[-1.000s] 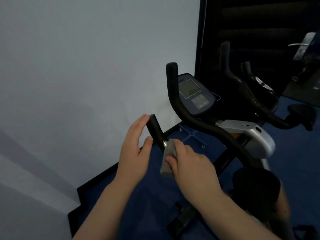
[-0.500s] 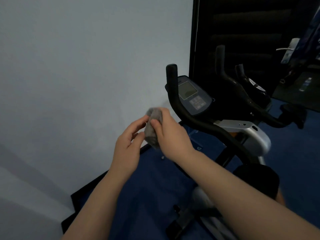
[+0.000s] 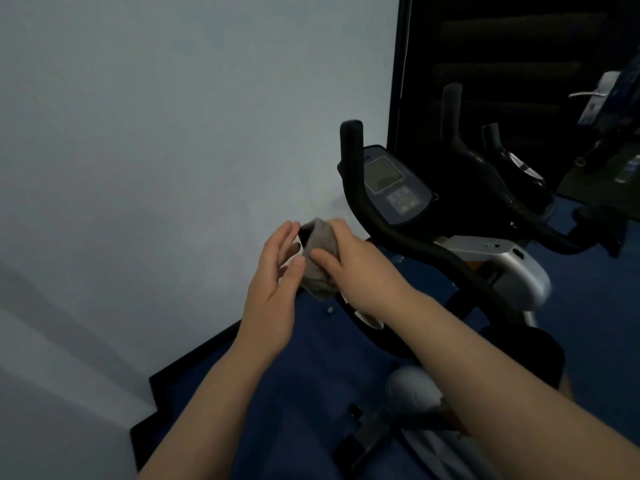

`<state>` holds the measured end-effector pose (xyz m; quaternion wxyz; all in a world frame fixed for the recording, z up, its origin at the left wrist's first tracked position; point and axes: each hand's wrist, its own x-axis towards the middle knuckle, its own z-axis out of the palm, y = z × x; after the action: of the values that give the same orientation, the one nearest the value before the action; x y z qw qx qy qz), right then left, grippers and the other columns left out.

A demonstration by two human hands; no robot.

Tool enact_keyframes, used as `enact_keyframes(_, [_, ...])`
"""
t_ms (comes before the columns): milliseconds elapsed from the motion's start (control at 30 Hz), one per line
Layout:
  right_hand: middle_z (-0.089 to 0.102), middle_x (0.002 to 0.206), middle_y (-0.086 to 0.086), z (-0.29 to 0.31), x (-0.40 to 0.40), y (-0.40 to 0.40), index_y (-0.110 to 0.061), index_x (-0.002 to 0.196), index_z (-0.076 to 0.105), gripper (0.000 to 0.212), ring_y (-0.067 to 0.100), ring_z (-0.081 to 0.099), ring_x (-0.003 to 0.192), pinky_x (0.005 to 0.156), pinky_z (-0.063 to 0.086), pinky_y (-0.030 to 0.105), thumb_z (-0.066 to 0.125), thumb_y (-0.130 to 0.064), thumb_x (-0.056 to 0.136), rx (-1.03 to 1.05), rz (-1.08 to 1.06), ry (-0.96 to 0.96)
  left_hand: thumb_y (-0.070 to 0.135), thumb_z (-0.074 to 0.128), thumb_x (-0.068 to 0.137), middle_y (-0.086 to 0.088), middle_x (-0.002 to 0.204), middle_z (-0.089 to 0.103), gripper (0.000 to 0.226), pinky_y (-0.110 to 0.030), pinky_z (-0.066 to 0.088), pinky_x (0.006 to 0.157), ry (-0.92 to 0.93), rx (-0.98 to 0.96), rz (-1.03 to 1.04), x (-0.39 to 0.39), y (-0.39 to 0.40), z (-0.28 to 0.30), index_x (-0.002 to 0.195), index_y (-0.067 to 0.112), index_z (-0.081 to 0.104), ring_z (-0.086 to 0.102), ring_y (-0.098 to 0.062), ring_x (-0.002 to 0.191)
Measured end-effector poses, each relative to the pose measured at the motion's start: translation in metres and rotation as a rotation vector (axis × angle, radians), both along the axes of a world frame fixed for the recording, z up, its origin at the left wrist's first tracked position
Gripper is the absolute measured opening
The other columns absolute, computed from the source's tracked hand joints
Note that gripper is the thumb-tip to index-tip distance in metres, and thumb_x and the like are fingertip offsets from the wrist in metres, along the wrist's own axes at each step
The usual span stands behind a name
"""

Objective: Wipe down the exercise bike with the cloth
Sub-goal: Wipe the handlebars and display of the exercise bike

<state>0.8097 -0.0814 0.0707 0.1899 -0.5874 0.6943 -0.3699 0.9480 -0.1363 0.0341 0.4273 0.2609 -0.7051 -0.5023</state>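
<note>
The exercise bike [image 3: 491, 271] stands at centre right, with black curved handlebars and a dark console [image 3: 391, 185] with a screen. My right hand [image 3: 356, 261] grips a grey cloth [image 3: 320, 258] wrapped over the end of the near left handlebar grip, whose black tip [image 3: 304, 233] just shows. My left hand [image 3: 277, 285] is beside it on the left, fingers straight, thumb touching the cloth. The right upright handlebar [image 3: 351, 154] rises behind my hands.
A pale wall [image 3: 173, 133] fills the left, very close to the handlebar. A mirror [image 3: 519, 81] at the back right reflects the bike. Blue floor [image 3: 277, 393] with a black skirting edge lies below. The bike's base and pedal area [image 3: 398, 427] are by my right forearm.
My right hand slid the cloth from the lower part of the handlebar grip up over its end. My left hand let go of the grip tip and now lies open beside the cloth.
</note>
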Motion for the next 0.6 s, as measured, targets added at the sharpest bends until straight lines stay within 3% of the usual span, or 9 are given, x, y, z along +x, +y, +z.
enact_keyframes(100, [0.057, 0.097, -0.004, -0.024, 0.002, 0.029, -0.022, 0.119, 0.043, 0.028, 0.015, 0.057, 0.086, 0.072, 0.048, 0.036, 0.044, -0.043, 0.101, 0.067, -0.019, 0.021, 0.033, 0.042, 0.101, 0.041, 0.141, 0.037, 0.048, -0.008, 0.036, 0.101, -0.036, -0.026, -0.002, -0.001, 0.009, -0.01, 0.146, 0.043, 0.028, 0.038, 0.01, 0.133])
enact_keyframes(200, [0.052, 0.096, -0.009, -0.035, -0.006, 0.059, -0.028, 0.123, 0.04, 0.033, 0.014, 0.053, 0.088, 0.072, 0.039, 0.033, 0.041, -0.051, 0.099, 0.176, -0.053, 0.259, 0.036, 0.042, 0.1, 0.028, 0.155, 0.026, 0.054, -0.024, 0.03, 0.112, -0.081, -0.069, 0.013, -0.004, 0.016, -0.017, 0.149, 0.046, 0.022, 0.031, 0.008, 0.138])
enact_keyframes(267, [0.049, 0.085, -0.016, -0.036, -0.017, 0.082, -0.03, 0.115, 0.039, 0.029, 0.008, 0.047, 0.08, 0.071, 0.028, 0.028, 0.038, -0.054, 0.098, 0.296, -0.022, 0.333, 0.038, 0.042, 0.098, 0.025, 0.158, 0.021, 0.055, -0.031, 0.03, 0.115, -0.094, -0.079, 0.011, -0.004, 0.019, -0.02, 0.147, 0.048, 0.021, 0.03, 0.007, 0.139])
enact_keyframes(367, [0.059, 0.093, -0.008, -0.028, -0.03, 0.085, -0.026, 0.106, 0.042, 0.031, 0.012, 0.053, 0.084, 0.074, 0.035, 0.031, 0.036, -0.055, 0.098, 0.458, 0.048, 0.303, 0.038, 0.042, 0.098, 0.023, 0.16, 0.018, 0.055, -0.036, 0.03, 0.117, -0.112, -0.107, 0.014, -0.004, 0.025, -0.025, 0.145, 0.052, 0.02, 0.029, 0.006, 0.14])
enact_keyframes(467, [0.06, 0.108, 0.003, -0.017, -0.029, 0.056, -0.017, 0.112, 0.047, 0.041, 0.018, 0.057, 0.097, 0.081, 0.045, 0.034, 0.035, -0.054, 0.1, 0.463, 0.073, 0.061, 0.036, 0.044, 0.098, 0.026, 0.16, 0.012, 0.057, -0.028, 0.029, 0.116, -0.109, -0.094, 0.016, -0.009, 0.031, -0.032, 0.144, 0.054, 0.017, 0.027, 0.006, 0.141])
enact_keyframes(600, [0.055, 0.094, -0.006, -0.012, -0.05, 0.057, -0.021, 0.107, 0.043, 0.034, 0.009, 0.054, 0.083, 0.067, 0.04, 0.028, 0.039, -0.054, 0.099, 0.594, 0.246, 0.244, 0.037, 0.044, 0.097, 0.03, 0.158, 0.013, 0.055, -0.011, 0.032, 0.107, -0.085, -0.063, 0.028, -0.011, 0.034, -0.034, 0.141, 0.058, 0.019, 0.03, 0.01, 0.138])
